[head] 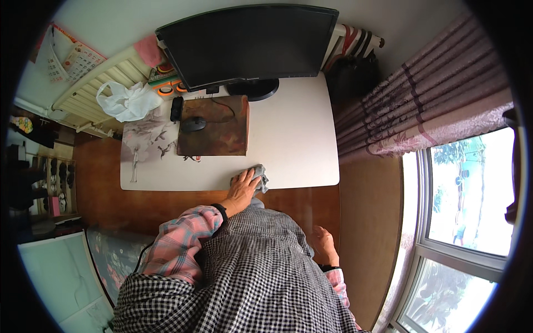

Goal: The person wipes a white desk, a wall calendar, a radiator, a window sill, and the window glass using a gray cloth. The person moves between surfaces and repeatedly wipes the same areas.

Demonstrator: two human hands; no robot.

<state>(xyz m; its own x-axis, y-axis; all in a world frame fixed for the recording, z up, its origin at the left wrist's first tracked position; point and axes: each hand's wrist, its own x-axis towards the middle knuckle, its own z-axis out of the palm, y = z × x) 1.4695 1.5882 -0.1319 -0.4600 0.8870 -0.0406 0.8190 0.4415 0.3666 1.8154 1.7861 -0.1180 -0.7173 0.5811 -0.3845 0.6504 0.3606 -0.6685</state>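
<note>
My left hand [242, 190] presses a crumpled grey cloth [261, 179] onto the white desk [291, 137], close to its front edge. The fingers lie spread over the cloth and hide part of it. Down by my right side, my right hand [324, 243] hangs beyond the desk's edge with loosely bent fingers, and nothing shows in it. Farther in on the desk lies a flat brown mottled pad or box [216, 139] with a black computer mouse [193, 123] on top. A small black object [176, 109] sits against its left side.
A black monitor [250, 43] stands at the desk's back on a dark base [258, 88]. To its left are a white plastic bag [129, 102] and orange-rimmed rolls [165, 90]. Radiators flank the monitor. Purple curtains [416, 100] and a window [470, 195] are on the right.
</note>
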